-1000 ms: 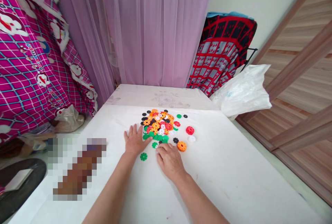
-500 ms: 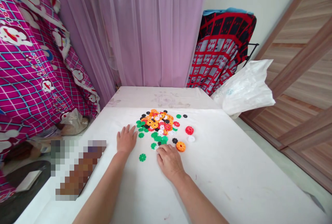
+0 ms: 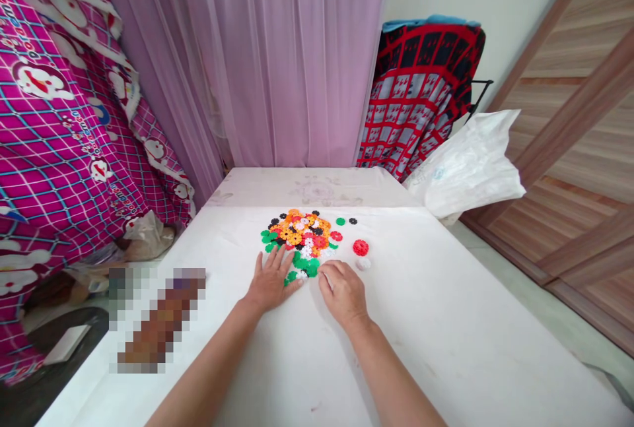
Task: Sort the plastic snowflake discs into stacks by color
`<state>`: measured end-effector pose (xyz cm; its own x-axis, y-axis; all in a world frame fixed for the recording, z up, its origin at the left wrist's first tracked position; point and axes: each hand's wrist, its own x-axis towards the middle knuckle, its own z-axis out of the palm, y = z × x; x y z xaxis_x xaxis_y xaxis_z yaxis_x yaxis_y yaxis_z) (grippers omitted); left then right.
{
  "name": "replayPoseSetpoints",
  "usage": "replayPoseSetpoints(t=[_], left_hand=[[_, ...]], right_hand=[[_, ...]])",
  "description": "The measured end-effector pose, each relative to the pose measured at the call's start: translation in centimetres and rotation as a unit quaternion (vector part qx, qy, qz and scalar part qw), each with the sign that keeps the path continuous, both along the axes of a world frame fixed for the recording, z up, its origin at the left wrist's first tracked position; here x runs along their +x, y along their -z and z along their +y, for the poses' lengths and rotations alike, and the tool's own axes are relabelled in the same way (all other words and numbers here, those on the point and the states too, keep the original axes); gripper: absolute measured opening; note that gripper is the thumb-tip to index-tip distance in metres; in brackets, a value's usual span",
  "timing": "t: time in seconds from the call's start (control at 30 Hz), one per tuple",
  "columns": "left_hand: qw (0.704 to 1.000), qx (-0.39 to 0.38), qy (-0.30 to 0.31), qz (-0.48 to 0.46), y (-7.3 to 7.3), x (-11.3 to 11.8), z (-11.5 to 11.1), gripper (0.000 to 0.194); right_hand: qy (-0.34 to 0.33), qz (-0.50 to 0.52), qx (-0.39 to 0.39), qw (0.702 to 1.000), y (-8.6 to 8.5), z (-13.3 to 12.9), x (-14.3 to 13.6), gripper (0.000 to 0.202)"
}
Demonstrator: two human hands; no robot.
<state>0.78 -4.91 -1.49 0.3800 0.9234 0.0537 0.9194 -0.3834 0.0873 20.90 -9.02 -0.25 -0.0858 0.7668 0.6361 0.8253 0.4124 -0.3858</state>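
Notched plastic snowflake discs in orange, red, white, black and green lie in a pile (image 3: 302, 229) on the white-covered table. My left hand (image 3: 272, 278) rests flat with its fingers spread at the pile's near left edge, touching or covering some green discs. Beside the near green discs (image 3: 311, 267), my right hand (image 3: 343, 292) is closed, its thumb and fingertips drawn together. Whether a disc is between those fingertips is hidden. A red disc stack (image 3: 360, 247) and a white disc (image 3: 363, 263) lie just right of this hand.
A green disc (image 3: 341, 222) and a black disc (image 3: 353, 221) lie apart at the far right of the pile. A pixelated flat item (image 3: 161, 325) lies on the table's left side. A white plastic bag (image 3: 468, 166) stands by the right edge.
My left hand has slid right, over the spot of a lone green disc. My right hand has shifted up and right; the orange disc there is now out of sight, and its fingers are more curled.
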Motion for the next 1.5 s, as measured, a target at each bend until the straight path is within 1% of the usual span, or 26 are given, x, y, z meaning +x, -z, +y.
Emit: replayPoseSetpoints(t=[0.13,0.23,0.3,0.4,0.47,0.57,0.67,0.8,0.9,0.97,1.0,1.03,1.07,1.13,1.17,1.2,1.23,1.37,1.5], left_hand=[[1.000,-0.006,-0.010,-0.026,-0.8,1.9,3.2,0.078],[0.998,-0.001,-0.042,-0.048,-1.0,2.4,5.3,0.075],[0.997,-0.017,-0.061,-0.053,-1.4,2.7,6.6,0.074],[0.994,-0.046,-0.076,-0.056,-2.2,3.0,8.0,0.071],[0.995,-0.049,-0.071,-0.057,-2.8,3.1,8.3,0.067],[0.996,-0.046,-0.047,-0.056,-3.2,2.7,7.4,0.061],[0.998,-0.040,-0.023,-0.052,-3.1,1.8,5.0,0.057],[0.997,-0.013,-0.011,-0.073,-2.4,0.2,1.5,0.053],[0.991,-0.005,-0.006,-0.134,-1.5,-1.4,-0.2,0.045],[0.977,0.013,-0.038,-0.209,-0.7,-2.5,-0.7,0.040],[0.963,0.027,-0.075,-0.258,-0.4,-3.0,-0.7,0.040],[0.942,0.039,-0.118,-0.312,0.0,-3.4,-0.6,0.040],[0.914,0.052,-0.167,-0.367,0.2,-3.6,-0.3,0.041],[0.849,0.078,-0.254,-0.457,0.4,-3.6,0.3,0.041],[0.822,0.090,-0.282,-0.486,0.4,-3.4,0.8,0.040],[0.805,0.100,-0.297,-0.504,0.3,-3.1,1.2,0.039],[0.797,0.107,-0.306,-0.510,0.2,-2.8,1.5,0.038],[0.802,0.111,-0.294,-0.508,0.0,-1.9,2.4,0.037],[0.784,0.103,-0.296,-0.536,0.2,-2.1,2.4,0.038]], right_hand=[[-0.012,0.004,0.007,1.000,0.2,0.0,-0.1,0.019],[-0.009,0.014,0.006,1.000,0.3,0.1,0.0,0.019],[-0.009,0.016,-0.008,1.000,0.3,0.1,0.1,0.020],[-0.012,0.013,-0.036,0.999,0.3,0.2,0.3,0.020],[-0.012,0.011,-0.050,0.999,0.2,0.2,0.5,0.020],[-0.013,0.021,-0.063,0.998,0.3,0.3,0.8,0.021],[-0.017,0.041,-0.067,0.997,0.3,0.4,1.0,0.021],[-0.008,0.053,-0.060,0.997,0.6,0.5,1.2,0.021],[0.013,0.053,-0.048,0.997,0.9,0.6,1.6,0.021],[0.028,0.043,-0.044,0.998,0.9,0.7,1.9,0.021],[0.034,0.035,-0.045,0.998,0.8,0.8,2.0,0.020],[0.038,0.024,-0.046,0.998,0.7,0.9,2.1,0.020],[0.040,0.012,-0.049,0.998,0.6,1.1,2.2,0.020],[0.037,-0.014,-0.061,0.997,0.1,1.6,2.1,0.019],[0.033,-0.026,-0.071,0.997,-0.1,1.9,2.0,0.020],[0.028,-0.039,-0.083,0.995,-0.4,2.3,1.8,0.020],[0.023,-0.052,-0.099,0.993,-0.6,2.7,1.7,0.021],[-0.004,-0.115,-0.169,0.979,-1.5,4.3,1.2,0.025],[-0.033,-0.167,-0.220,0.961,-1.8,5.4,1.0,0.025]])
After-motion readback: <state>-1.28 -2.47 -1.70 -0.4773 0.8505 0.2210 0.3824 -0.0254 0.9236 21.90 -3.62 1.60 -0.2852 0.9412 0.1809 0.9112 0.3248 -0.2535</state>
